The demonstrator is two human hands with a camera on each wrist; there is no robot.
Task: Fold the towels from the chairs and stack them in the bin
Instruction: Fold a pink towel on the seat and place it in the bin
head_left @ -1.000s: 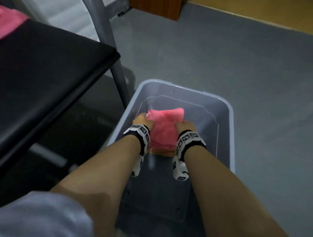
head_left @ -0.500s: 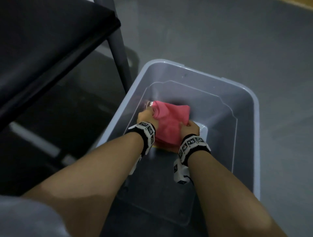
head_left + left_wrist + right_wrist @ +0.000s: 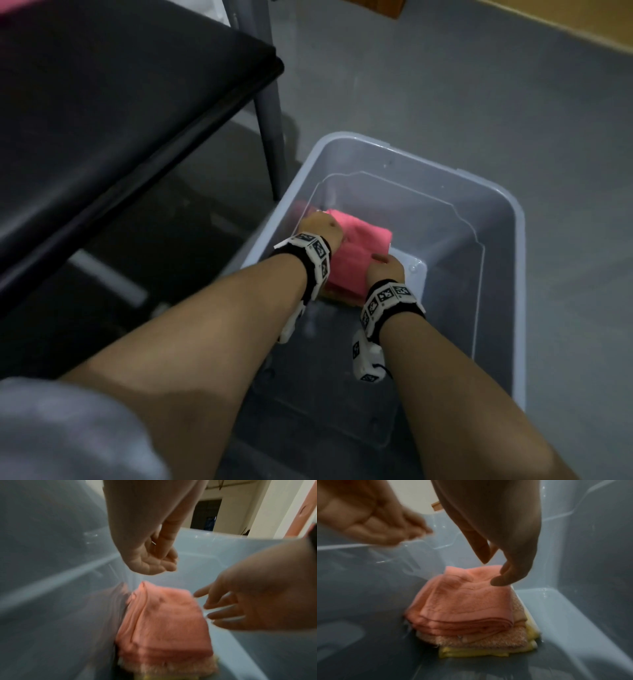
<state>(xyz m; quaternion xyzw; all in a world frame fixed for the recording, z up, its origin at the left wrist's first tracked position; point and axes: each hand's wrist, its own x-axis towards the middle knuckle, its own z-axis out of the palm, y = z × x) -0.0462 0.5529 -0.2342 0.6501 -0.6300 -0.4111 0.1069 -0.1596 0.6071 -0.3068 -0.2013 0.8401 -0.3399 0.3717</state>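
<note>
The pink towel (image 3: 464,601), gripped a second ago, is being released onto the stack in the clear bin (image 3: 507,212); both hands (image 3: 154,561) are being lifted, slack and empty; another pink towel is being glimpsed on the chair.

A dull grey floor (image 3: 445,102) fills the dim room. A black padded chair seat (image 3: 120,102) on a grey metal leg (image 3: 269,130) stands left; a yellow strip (image 3: 565,27) runs along the far edge.
</note>
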